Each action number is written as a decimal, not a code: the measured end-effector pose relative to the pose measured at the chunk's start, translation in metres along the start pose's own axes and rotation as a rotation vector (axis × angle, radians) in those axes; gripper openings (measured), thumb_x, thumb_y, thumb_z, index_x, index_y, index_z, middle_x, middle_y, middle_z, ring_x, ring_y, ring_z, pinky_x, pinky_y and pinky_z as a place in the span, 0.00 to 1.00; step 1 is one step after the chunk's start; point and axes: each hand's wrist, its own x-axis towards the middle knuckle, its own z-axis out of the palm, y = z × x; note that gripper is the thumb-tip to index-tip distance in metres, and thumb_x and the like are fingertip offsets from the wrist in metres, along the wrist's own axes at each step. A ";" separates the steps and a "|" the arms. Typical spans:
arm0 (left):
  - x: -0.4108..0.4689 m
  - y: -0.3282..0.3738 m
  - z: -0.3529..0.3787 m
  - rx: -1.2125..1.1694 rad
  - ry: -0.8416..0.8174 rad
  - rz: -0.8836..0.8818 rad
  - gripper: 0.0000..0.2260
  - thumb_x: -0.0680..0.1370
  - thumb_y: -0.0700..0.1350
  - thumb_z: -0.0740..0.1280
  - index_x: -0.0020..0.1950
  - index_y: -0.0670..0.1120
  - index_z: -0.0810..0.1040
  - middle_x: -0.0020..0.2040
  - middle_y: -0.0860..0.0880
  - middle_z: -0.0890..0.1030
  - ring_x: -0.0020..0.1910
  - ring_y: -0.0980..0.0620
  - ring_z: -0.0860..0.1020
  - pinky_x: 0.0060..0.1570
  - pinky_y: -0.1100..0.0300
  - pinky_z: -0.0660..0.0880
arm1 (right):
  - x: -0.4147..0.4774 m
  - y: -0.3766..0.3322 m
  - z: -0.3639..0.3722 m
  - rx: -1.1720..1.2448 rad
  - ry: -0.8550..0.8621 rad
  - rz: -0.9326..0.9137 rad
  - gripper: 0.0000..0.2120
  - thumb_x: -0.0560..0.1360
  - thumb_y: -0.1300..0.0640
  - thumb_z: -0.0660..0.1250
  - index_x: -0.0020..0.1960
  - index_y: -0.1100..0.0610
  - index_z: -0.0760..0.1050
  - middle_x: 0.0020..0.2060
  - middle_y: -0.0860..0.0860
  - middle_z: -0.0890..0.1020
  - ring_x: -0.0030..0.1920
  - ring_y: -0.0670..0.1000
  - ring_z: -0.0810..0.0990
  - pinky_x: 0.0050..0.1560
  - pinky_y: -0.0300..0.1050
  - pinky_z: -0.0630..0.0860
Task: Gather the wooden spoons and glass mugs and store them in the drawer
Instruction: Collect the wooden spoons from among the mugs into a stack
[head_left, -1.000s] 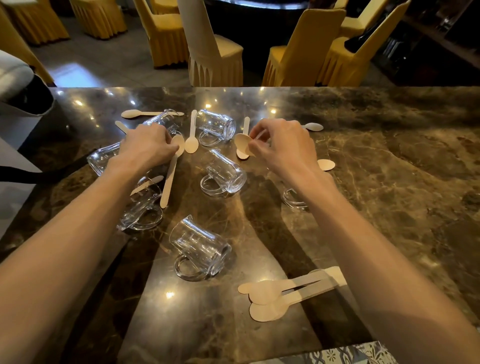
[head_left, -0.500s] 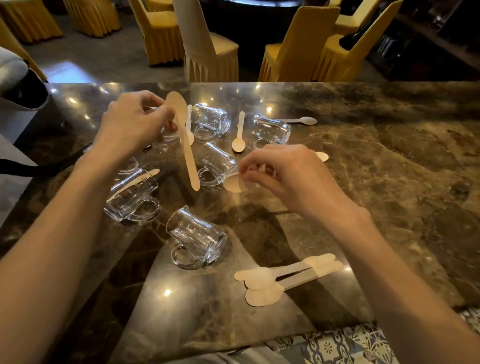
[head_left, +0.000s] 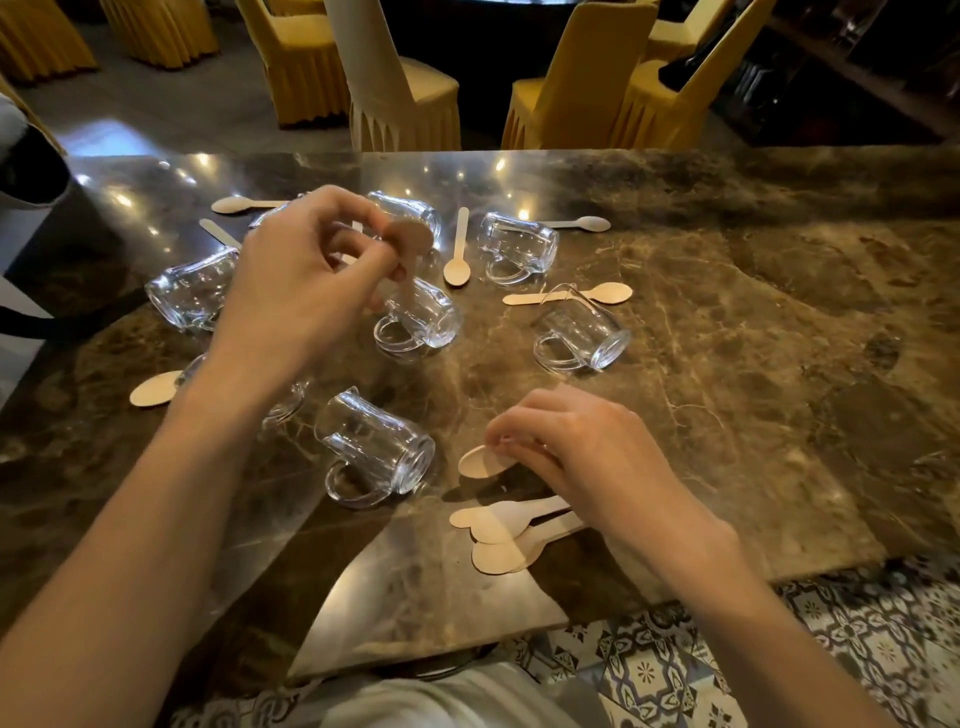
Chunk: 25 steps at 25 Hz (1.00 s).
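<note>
Left hand (head_left: 306, 291): raised over the table at 10 o'clock, fingers pinched on a wooden spoon (head_left: 410, 236), bowl up, handle hanging down in front of the centre mug (head_left: 421, 317); probably lifted to clear the glass.
Right hand (head_left: 576, 457): low at 5 o'clock, fingertips pinched on a second spoon (head_left: 483, 461), bowl pointing to 9, just above the pile.
Spoon pile (head_left: 498, 530): a few spoons overlapped at 6 o'clock by the near edge, bowls to 9; likely a staging heap so they go to the drawer in one grab.
Loose spoons: one at 12 (head_left: 457, 260), one at 1 behind the right mug (head_left: 571, 296), one far at 1 (head_left: 582, 223), two at 11 (head_left: 244, 203), one at 9 (head_left: 156, 388).
Mugs: all on their sides, handles down, e.g. near mug (head_left: 374, 447) at 7, right mug (head_left: 582, 330) at 2; none gathered.
Marble table (head_left: 727, 364): glossy, hard.
Drawer: not in view.
Step, judged: gathering spoons, early in the task.
Risk, judged: a dangling handle could knock a mug and roll it.
</note>
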 end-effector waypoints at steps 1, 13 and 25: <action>-0.004 -0.002 0.002 -0.023 0.000 -0.022 0.04 0.74 0.45 0.69 0.48 0.51 0.77 0.34 0.55 0.83 0.32 0.55 0.81 0.40 0.56 0.79 | -0.006 0.000 0.002 -0.008 0.001 0.012 0.06 0.75 0.50 0.66 0.50 0.45 0.80 0.45 0.42 0.82 0.46 0.47 0.78 0.41 0.43 0.75; -0.064 0.005 0.046 -0.325 -0.178 -0.049 0.04 0.78 0.51 0.62 0.48 0.51 0.73 0.38 0.50 0.84 0.31 0.51 0.79 0.35 0.59 0.74 | -0.038 0.000 0.028 0.008 0.040 0.021 0.06 0.75 0.53 0.66 0.48 0.49 0.82 0.44 0.43 0.84 0.45 0.49 0.79 0.41 0.38 0.67; -0.135 -0.017 0.070 0.110 -0.359 -0.116 0.10 0.77 0.55 0.60 0.37 0.54 0.73 0.31 0.60 0.81 0.27 0.63 0.76 0.33 0.62 0.69 | -0.064 0.024 0.024 0.001 0.250 0.148 0.07 0.72 0.54 0.71 0.50 0.50 0.81 0.44 0.44 0.84 0.43 0.47 0.80 0.38 0.44 0.78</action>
